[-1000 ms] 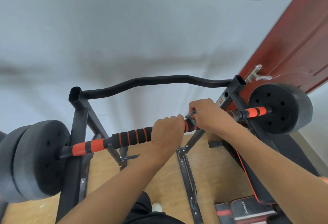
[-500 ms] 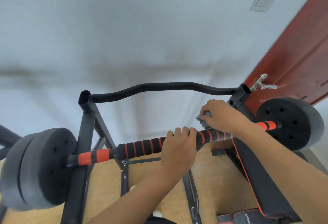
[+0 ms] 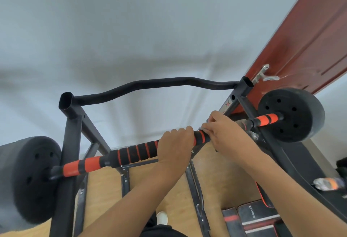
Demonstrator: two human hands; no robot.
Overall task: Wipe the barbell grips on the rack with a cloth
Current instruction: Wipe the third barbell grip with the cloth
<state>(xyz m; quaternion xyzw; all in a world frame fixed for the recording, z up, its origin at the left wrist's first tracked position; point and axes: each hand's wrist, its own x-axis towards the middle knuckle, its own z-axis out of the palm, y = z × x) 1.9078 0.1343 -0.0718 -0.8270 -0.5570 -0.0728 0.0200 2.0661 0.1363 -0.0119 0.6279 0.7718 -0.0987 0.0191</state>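
A pale wall fills the upper view, a red-brown door (image 3: 304, 36) stands at the right, and wood-tone floor (image 3: 105, 186) shows below the black steel rack (image 3: 70, 143). The barbell (image 3: 131, 152) lies across the rack, a ribbed black foam grip with orange rings between round black plates (image 3: 289, 114). Since half a second ago the left hand (image 3: 174, 143) has curled fully round the grip, where its fingers were then looser. The right hand (image 3: 223, 131), earlier nearer the right upright, now pinches the mostly hidden grey cloth (image 3: 203, 128) against the grip beside the left.
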